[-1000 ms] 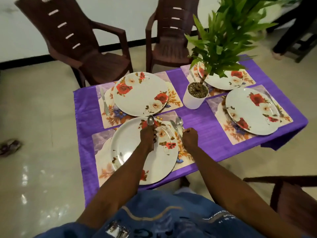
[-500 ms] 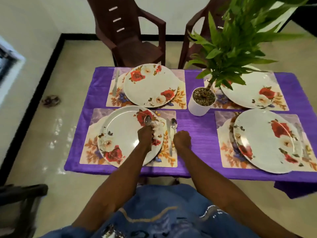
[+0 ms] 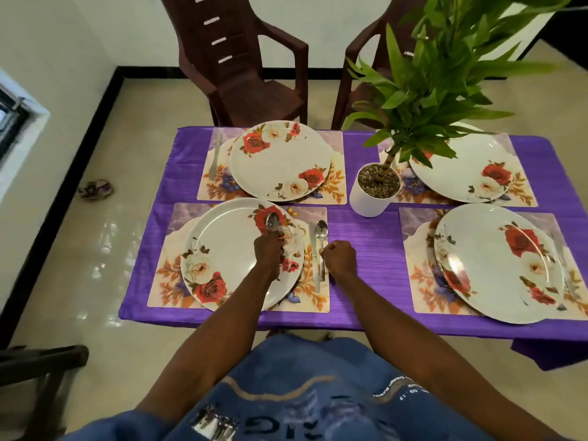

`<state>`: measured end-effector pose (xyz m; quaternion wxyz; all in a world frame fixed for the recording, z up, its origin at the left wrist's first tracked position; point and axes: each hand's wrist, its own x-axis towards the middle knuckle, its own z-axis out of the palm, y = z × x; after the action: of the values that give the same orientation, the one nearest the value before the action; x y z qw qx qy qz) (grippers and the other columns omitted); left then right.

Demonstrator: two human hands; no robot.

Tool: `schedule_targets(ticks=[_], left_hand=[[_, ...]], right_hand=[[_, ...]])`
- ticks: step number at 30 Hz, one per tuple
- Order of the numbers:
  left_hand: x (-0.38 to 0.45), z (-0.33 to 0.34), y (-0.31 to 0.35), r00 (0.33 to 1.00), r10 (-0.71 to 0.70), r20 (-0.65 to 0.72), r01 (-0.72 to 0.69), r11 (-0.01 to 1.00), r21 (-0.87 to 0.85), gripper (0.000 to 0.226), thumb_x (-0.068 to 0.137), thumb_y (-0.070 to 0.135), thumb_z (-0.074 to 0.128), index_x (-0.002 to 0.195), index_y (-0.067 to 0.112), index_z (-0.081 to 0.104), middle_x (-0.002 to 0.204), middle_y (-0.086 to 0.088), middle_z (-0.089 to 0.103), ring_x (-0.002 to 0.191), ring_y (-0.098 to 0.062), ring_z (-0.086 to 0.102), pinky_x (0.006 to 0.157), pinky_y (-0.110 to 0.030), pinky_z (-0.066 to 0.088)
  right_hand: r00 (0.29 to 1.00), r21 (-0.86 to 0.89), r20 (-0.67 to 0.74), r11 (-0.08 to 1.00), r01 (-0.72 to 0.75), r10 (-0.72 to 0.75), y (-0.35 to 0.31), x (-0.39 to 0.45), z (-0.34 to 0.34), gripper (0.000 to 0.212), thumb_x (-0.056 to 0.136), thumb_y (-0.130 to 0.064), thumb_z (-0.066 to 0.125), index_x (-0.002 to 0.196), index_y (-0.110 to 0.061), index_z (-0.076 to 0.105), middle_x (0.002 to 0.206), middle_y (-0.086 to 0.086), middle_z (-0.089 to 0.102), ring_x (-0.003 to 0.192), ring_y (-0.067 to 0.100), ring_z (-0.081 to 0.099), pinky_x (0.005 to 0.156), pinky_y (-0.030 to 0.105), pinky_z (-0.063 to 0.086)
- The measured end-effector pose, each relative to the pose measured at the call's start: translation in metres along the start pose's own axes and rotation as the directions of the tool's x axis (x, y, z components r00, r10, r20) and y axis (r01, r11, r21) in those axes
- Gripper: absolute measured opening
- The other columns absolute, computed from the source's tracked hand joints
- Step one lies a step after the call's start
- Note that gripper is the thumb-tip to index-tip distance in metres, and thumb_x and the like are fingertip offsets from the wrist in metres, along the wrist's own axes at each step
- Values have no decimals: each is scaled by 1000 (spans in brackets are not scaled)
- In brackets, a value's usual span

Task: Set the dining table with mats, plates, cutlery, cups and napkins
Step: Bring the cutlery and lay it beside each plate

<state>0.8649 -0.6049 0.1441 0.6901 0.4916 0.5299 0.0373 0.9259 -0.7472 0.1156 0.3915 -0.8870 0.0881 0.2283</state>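
Since half a second ago my view has swung a little, while both hands sit almost where they were over the near-left setting. My left hand (image 3: 269,249) has its fingers curled round a spoon (image 3: 272,223), the bowl poking out above the near plate (image 3: 237,254), which rests on its floral mat (image 3: 168,275). My right hand (image 3: 339,257) is fisted at the mat's right edge; it seems to pinch the handle of a second spoon (image 3: 320,232) lying beside a knife (image 3: 313,259), though I cannot tell for sure. Further along the purple tabletop (image 3: 362,237) the other three plates sit on their mats, with a white potted plant (image 3: 377,189) between them. I see no cups or napkins yet. The risk, as I judge it: a careless drag of the right hand could skew the knife and spoon off the mat, and a reach to the far settings could brush the plant's leaves and tip the pot.
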Motion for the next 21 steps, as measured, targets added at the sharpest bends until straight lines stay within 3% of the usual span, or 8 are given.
schedule_targets(ticks=[5,7,10,13,18,19,21], left_hand=[[-1,3,-1,999,-31,14,31,999,10,16,92,19,56,88,7,65,61,0,55,50,-14,46,57,-23,42],[-3,5,-1,999,-35,27,34,999,19,18,94,21,55,91,6,65,69,-2,61,55,-15,54,58,-23,46],[-1,7,-3,999,-32,38,31,999,25,28,93,27,55,103,4,69,89,-9,73,77,-23,68,75,-38,59],[-2,8,-3,999,-23,44,21,999,41,30,93,29,54,106,6,69,95,-13,73,77,-24,66,88,-48,57],[-10,7,0,999,8,34,-9,999,49,29,94,25,55,108,3,69,102,-19,68,70,-29,65,84,-47,58],[-12,7,1,999,8,35,-9,999,47,30,94,24,56,108,1,68,97,-20,68,73,-30,66,79,-43,58],[-13,5,2,999,8,42,-11,999,52,28,92,22,57,106,-1,69,73,-14,66,59,-25,61,64,-33,53]], right_hand=[[1000,15,11,1000,8,-8,6,-1,1,13,88,-11,67,79,-3,73,82,7,73,76,22,67,61,28,47],[1000,29,14,1000,9,-9,8,-1,3,14,88,-9,66,79,-1,72,83,8,73,75,20,67,61,28,48],[1000,28,16,1000,12,-12,8,-2,3,13,89,-7,65,81,-1,73,84,8,74,71,16,63,57,23,42],[999,18,34,999,42,-42,8,-4,2,15,90,-4,60,83,-1,73,87,6,74,74,15,65,57,23,45],[998,3,44,999,47,-47,11,-5,6,16,88,0,56,81,1,70,86,6,74,63,14,63,56,30,49],[998,2,43,999,48,-48,12,-5,7,14,87,-1,57,80,2,70,86,7,74,61,14,62,55,30,49],[998,1,36,999,49,-49,12,-6,9,12,86,-3,61,80,3,69,84,9,74,66,20,66,58,36,53]])
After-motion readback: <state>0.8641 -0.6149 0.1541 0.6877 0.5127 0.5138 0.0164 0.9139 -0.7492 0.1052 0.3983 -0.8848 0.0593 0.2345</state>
